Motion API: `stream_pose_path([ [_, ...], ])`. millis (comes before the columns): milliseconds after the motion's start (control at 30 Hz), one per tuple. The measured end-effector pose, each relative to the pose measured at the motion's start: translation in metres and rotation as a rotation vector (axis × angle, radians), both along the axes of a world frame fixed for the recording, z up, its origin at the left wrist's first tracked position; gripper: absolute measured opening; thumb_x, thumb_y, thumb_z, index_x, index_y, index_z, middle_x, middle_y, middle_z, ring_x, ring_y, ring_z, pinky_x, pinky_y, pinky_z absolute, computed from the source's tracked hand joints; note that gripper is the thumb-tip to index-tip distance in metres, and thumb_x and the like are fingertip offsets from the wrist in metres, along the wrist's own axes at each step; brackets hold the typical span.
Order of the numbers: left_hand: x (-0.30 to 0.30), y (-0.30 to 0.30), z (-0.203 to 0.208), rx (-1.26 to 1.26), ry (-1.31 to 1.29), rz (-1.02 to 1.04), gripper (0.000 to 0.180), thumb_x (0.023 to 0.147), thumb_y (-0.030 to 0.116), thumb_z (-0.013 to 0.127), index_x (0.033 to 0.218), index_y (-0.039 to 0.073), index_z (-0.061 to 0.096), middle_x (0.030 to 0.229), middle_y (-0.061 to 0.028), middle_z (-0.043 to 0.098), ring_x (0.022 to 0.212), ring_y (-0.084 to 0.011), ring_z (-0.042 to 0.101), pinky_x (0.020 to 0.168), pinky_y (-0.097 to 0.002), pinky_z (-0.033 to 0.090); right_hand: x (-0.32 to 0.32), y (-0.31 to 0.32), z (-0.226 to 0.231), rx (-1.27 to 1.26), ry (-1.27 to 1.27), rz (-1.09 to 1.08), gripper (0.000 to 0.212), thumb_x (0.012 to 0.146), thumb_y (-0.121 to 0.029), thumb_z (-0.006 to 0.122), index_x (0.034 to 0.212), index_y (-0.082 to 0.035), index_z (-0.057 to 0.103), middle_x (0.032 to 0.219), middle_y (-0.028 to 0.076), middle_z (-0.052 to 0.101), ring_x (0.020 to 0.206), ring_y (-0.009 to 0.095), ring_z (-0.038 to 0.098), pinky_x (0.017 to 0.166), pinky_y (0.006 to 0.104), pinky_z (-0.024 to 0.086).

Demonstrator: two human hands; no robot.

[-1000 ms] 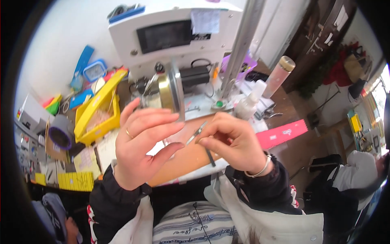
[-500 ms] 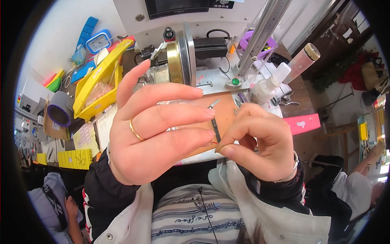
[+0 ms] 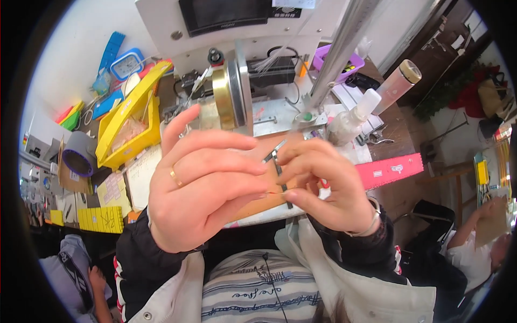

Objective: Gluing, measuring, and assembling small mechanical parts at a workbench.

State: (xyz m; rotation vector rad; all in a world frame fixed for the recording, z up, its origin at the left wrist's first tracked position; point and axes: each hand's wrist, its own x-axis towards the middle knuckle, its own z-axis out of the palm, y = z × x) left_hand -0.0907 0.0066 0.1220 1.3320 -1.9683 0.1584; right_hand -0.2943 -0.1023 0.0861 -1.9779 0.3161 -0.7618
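My left hand (image 3: 202, 188) is closed at the thumb and index finger on one end of a thin wire-like strand (image 3: 276, 192), reddish in part. The other end sits in the pinch of my right hand (image 3: 323, 180); the strand spans the small gap between them. A small metal tool tip (image 3: 269, 156) sticks out past my right fingers, and a red piece (image 3: 325, 183) shows beside the palm; my fingers hide whether they are one tool. Beneath the hands, a slim dark tool (image 3: 281, 144) lies on the brown work mat (image 3: 264, 207).
Behind the hands stands a machine with a brass-coloured wheel (image 3: 221, 102) and a dark screen (image 3: 223, 16). A yellow bin (image 3: 107, 145) is at left. A white bottle (image 3: 347, 126), a pink tumbler (image 3: 396, 89) and a pink strip (image 3: 393, 171) are at right. People sit on both sides.
My right hand has shifted slightly left, and my left hand has turned and lowered a little. A metal tip and a red piece now show at my right hand. More of the strand is visible.
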Motion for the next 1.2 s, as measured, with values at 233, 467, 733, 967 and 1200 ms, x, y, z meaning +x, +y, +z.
stream_pose_path([
  [233,0.007,0.014,-0.004,-0.099,-0.076,0.122,0.012,0.072,0.007,0.076,0.076,0.011,0.065,0.085,-0.0016,0.067,0.094,-0.0259,0.066,0.107,-0.0554,0.035,0.014,-0.03,-0.044,-0.281,0.221,-0.273,0.023,0.083,-0.014,0.072,0.103,-0.006,0.063,0.085,0.004,0.065,0.061,0.013,0.06,0.055,0.0281,0.046],
  [467,0.01,0.014,-0.008,-0.178,-0.073,0.222,0.012,0.072,0.003,0.073,0.078,0.009,0.065,0.086,-0.002,0.068,0.093,-0.0243,0.066,0.107,-0.0525,0.035,0.018,-0.099,-0.056,0.021,-0.147,-0.635,0.019,0.098,-0.018,0.055,0.099,-0.001,0.063,0.088,0.004,0.067,0.057,0.009,0.056,0.052,0.025,0.043],
  [733,0.034,0.025,-0.015,-0.248,-0.026,0.312,0.012,0.076,-0.007,0.063,0.084,0.002,0.06,0.091,-0.0108,0.064,0.095,-0.0285,0.065,0.109,-0.0536,0.034,0.002,-0.084,-0.074,0.142,-0.174,-0.527,0.025,0.098,-0.025,0.054,0.099,-0.001,0.064,0.084,0.005,0.064,0.059,0.008,0.055,0.054,0.0251,0.045],
  [967,0.081,0.048,-0.041,-0.257,0.185,0.429,0.01,0.091,-0.008,0.051,0.097,-0.002,0.056,0.11,-0.0132,0.06,0.117,-0.0293,0.054,0.112,-0.0462,0.033,-0.08,-0.015,-0.067,-0.603,-0.269,-0.755,0.025,0.077,-0.012,0.072,0.097,0.0,0.063,0.093,0.01,0.063,0.075,0.017,0.059,0.057,0.0261,0.047],
  [1200,0.087,0.046,-0.061,-0.194,0.156,0.386,0.012,0.087,-0.011,0.052,0.095,-0.002,0.056,0.108,-0.0123,0.059,0.113,-0.0287,0.056,0.114,-0.0496,0.031,-0.271,-0.103,-0.047,-1.017,0.062,-1.861,0.059,0.081,-0.009,0.071,0.131,0.005,0.043,0.129,0.019,0.053,0.116,0.03,0.055,0.097,0.0352,0.045],
])
